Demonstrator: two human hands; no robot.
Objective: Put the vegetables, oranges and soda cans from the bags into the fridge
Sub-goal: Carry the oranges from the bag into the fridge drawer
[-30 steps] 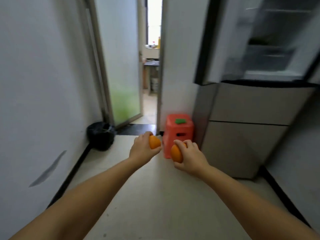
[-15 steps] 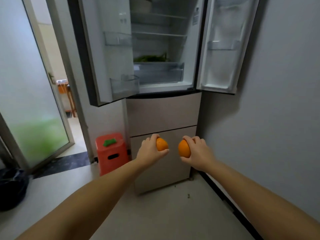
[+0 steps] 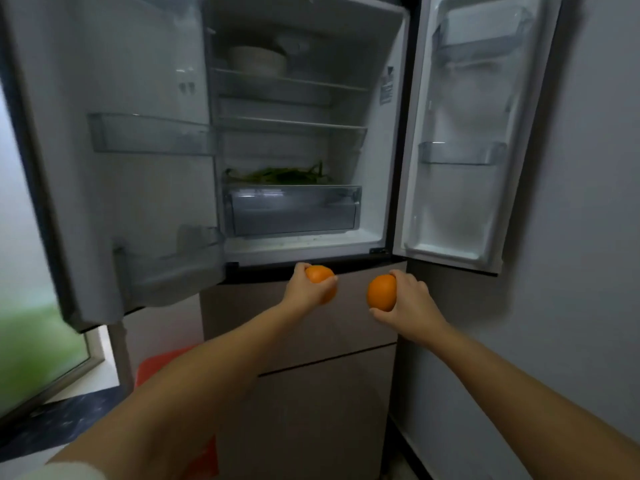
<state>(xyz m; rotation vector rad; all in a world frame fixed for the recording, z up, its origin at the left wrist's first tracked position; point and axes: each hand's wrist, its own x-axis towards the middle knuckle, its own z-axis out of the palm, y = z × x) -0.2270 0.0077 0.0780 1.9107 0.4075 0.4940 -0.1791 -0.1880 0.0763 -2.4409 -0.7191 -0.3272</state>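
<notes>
The fridge (image 3: 375, 209) stands in front of me with both upper doors swung wide. My left hand (image 3: 304, 292) grips one orange (image 3: 320, 274), and my right hand (image 3: 410, 303) grips a second orange (image 3: 381, 292). Both hands hover side by side just below the fridge's open compartment, in front of the beige lower drawers. Inside, green vegetables (image 3: 277, 174) lie on the shelf above a clear crisper drawer (image 3: 294, 211). A white lidded pot (image 3: 258, 60) sits on the top shelf.
The left door (image 3: 104, 168) carries clear bins, as does the right door (image 3: 464, 133). A red stool (image 3: 156, 363) stands at the lower left beside the fridge. A grey wall (image 3: 588, 237) closes in on the right. A frosted glass door is at far left.
My view has swung right from the hallway and moved close to the open fridge. Both hands, each still holding an orange, have risen toward the compartment's lower edge.
</notes>
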